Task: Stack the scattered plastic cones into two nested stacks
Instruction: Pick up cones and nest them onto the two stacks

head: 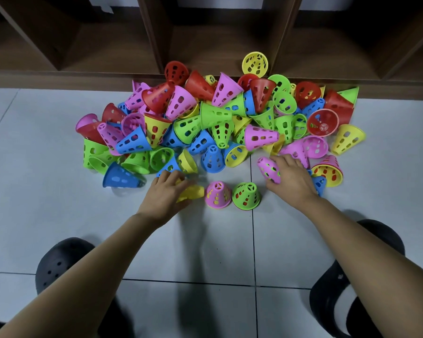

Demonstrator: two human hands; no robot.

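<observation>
A big heap of perforated plastic cones (217, 113) in red, pink, green, blue and yellow lies on the tiled floor against a wooden shelf. In front of it stand two upright stacks side by side: one topped by a pink cone (217, 194) and one topped by a green cone (246, 196). My left hand (167, 191) grips a blurred yellow cone (193, 192) just left of the pink-topped stack. My right hand (291, 179) holds a tilted pink cone (269, 169) with green showing through its holes, up and to the right of the green-topped stack.
A dark wooden shelf unit (205, 45) with open compartments backs the heap; a yellow cone (255, 63) lies in one of them. Two black perforated clogs (59, 262) (347, 284) sit at the lower left and lower right on the pale tiles (217, 240).
</observation>
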